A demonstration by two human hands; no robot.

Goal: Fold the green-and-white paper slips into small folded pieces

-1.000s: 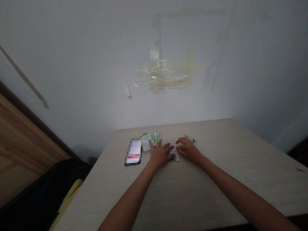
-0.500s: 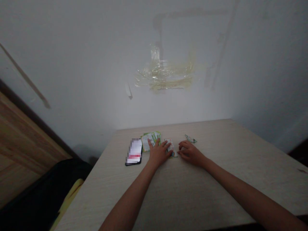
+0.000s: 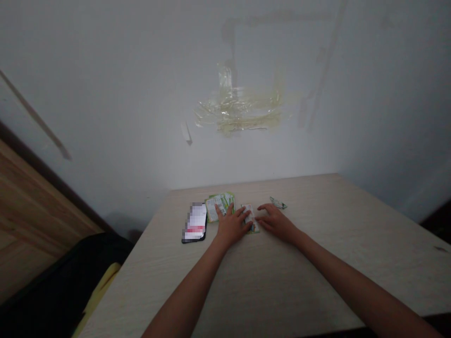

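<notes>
My left hand [image 3: 230, 226] lies flat with its fingers spread. Some of its fingers rest on a loose pile of green and white printed cards [image 3: 214, 209], and the others on a single card [image 3: 251, 217] to the right of the pile. At that card's right edge is my right hand [image 3: 276, 222], its fingers stretched toward it and apart. Whether the right fingertips touch the card, I cannot tell. Beyond the right hand lies a small folded greenish piece [image 3: 278, 203], perhaps paper or a wrapper.
A phone [image 3: 195, 223] with its screen lit lies left of the cards on the wooden table [image 3: 246, 281]. Behind the table stands a wall with old clear tape [image 3: 243, 110] on it. Dark and yellow cloth [image 3: 100, 291] sits beside the table's left edge.
My right hand's fingers have straightened and opened out, where they were curled at the single card's edge. More of that card shows now. My left hand has stayed in place.
</notes>
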